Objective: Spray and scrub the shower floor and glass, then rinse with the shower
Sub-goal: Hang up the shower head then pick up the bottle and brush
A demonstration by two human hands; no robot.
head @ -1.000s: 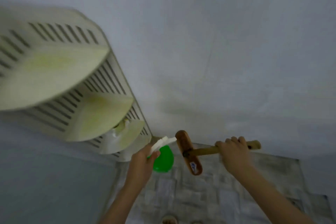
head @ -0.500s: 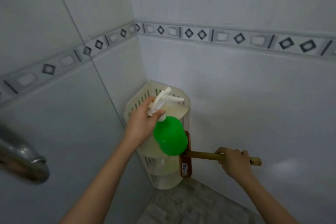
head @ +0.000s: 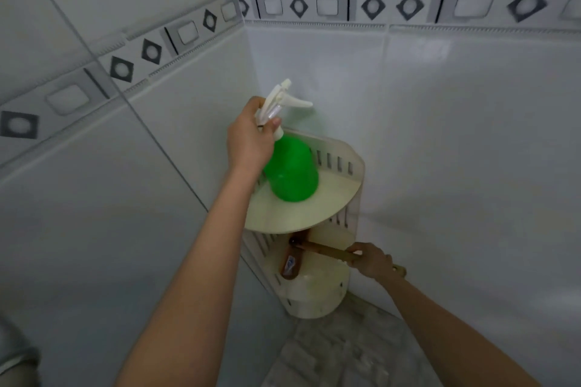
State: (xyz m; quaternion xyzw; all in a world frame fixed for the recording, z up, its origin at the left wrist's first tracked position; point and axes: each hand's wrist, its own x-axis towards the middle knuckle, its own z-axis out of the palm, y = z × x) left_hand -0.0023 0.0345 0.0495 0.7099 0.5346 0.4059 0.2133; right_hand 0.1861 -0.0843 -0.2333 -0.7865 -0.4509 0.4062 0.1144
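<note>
Left hand [head: 251,138] is up at the corner, fingers curled tight round the white trigger head [head: 283,100] of the green spray bottle [head: 290,173]. The nozzle points off to the right, toward the white tiled wall [head: 456,135]. The bottle's round green body sits low over the top tier of the cream corner shelf [head: 342,195]. I cannot tell from this angle whether its base touches the tier or hangs just above it.

Down below, the right hand [head: 372,262] is wrapped round the wooden handle [head: 327,250] of the scrub brush, and the tip of the handle pokes out past the knuckles. The brush head [head: 290,261] is tucked under the top tier, in the second level of the shelf. It stands on edge against the slotted back, with a small label showing on its lower end.

The shelf fills the corner where the two walls meet. A border strip [head: 374,5] of dark diamonds and pale rectangles runs across both walls above it. At the bottom, the grey stone-patterned shower floor [head: 345,352] shows between the two forearms. A blurred bit of metal [head: 15,355] sits at the lower left edge, too soft to identify.
</note>
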